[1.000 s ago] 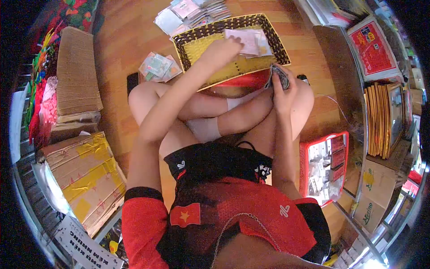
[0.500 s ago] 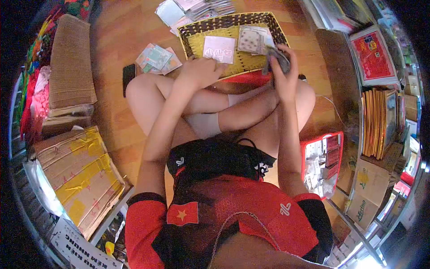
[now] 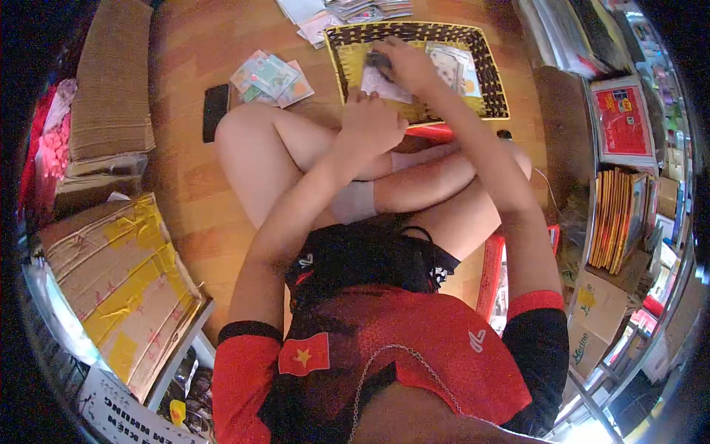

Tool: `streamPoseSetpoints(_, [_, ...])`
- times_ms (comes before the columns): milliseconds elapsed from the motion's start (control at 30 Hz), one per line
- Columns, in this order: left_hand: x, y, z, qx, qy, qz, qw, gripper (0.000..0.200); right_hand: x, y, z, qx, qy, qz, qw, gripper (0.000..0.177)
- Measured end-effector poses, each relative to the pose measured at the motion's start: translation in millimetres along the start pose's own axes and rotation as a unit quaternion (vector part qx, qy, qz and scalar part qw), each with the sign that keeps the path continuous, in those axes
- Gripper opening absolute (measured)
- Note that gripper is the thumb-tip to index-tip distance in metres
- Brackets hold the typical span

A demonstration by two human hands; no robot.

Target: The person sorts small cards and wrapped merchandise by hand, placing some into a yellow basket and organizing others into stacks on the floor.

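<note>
A woven yellow-and-brown basket (image 3: pixel 497 78) sits in front of my crossed legs. Inside it, a flat, square, pale pink packet (image 3: pixel 390 90) lies slanted on the left side. My left hand (image 3: pixel 372 126) reaches over the near rim, its bent fingertips at the packet's lower left corner. A bunched dark grey cloth (image 3: pixel 379 63) is under the fingers of my right hand (image 3: pixel 408 65), pressed against the packet's upper part, which hand and cloth partly hide. Right of that hand, a stack of patterned square packets (image 3: pixel 450 65) rests in the basket.
Colourful square packets (image 3: pixel 272 78) lie on the wooden floor beside a black phone (image 3: pixel 215 111). More packets (image 3: pixel 362 10) are piled beyond the basket. Cardboard boxes (image 3: pixel 122 288) line the left; shelves with orange-spined books (image 3: pixel 615 218) stand right. A red-rimmed tray (image 3: pixel 489 277) is near my right thigh.
My right hand has carried the grey cloth leftward from the basket's right edge onto the pink packet. The packet is now tilted, with my left hand at its corner. The whole view has shifted slightly.
</note>
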State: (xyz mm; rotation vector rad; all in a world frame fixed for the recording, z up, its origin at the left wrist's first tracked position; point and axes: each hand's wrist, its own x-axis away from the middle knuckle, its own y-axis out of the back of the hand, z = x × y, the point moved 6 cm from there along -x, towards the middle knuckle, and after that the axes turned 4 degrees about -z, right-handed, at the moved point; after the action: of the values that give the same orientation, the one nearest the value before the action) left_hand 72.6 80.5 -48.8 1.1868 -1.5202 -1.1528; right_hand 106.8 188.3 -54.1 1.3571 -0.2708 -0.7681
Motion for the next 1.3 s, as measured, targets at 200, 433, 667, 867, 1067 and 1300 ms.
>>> streamPoseSetpoints(200, [2,2,-1,0.029,0.0,-0.042,0.999,0.041,34,9,-5,0.015,-0.106,0.089,0.99,0.04])
streamPoseSetpoints(433, [2,13,1,0.061,0.002,-0.003,0.998,0.039,14,1,4,-0.099,0.082,0.043,0.991,0.037])
streamPoseSetpoints(667, [0,1,0,0.069,-0.004,-0.063,0.996,0.037,8,5,-1,-0.039,-0.08,0.029,0.996,0.04])
streamPoseSetpoints(867, [3,6,-2,0.104,0.002,-0.007,0.995,0.038,19,-8,5,-0.072,0.059,0.113,0.989,0.041])
streamPoseSetpoints(1067, [6,1,1,0.068,0.003,-0.114,0.991,0.039,10,-7,5,-0.056,-0.033,0.073,0.995,0.038])
streamPoseSetpoints(1300, [8,6,-4,0.062,-0.008,-0.14,0.988,0.038,0,0,-17,-0.034,-0.025,0.094,0.995,0.039])
